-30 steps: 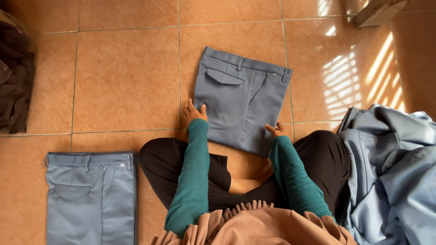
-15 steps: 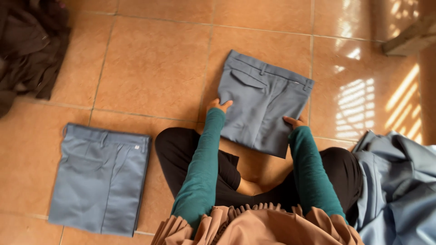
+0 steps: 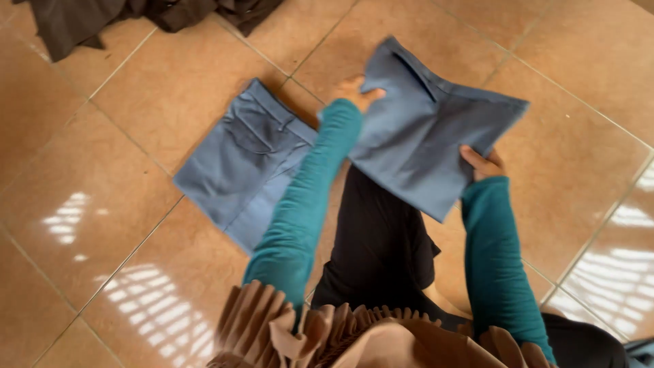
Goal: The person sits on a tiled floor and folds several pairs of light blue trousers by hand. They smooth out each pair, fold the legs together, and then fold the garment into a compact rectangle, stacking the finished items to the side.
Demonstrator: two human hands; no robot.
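Both hands, left hand (image 3: 355, 90) and right hand (image 3: 481, 163), grip opposite edges of the folded trousers (image 3: 429, 126), held just right of the floor pile (image 3: 245, 160); stacking likely needs squared edges.

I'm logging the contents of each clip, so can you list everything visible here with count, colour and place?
Folded grey-blue trousers held in both hands: one, grey-blue, lifted over the person's lap, centre right.
Folded grey-blue trousers lying flat: one, grey-blue, on the floor left of the lap.
Dark crumpled cloth pile: one, dark brown-black, top left edge.
Glossy terracotta tile floor: orange-brown, under everything.
Pale blue fabric: a sliver, bottom right corner.
Left hand: one, teal sleeve, gripping the held trousers' left edge.
Right hand: one, teal sleeve, gripping their right edge.
Black-clad legs: crossed, centre.
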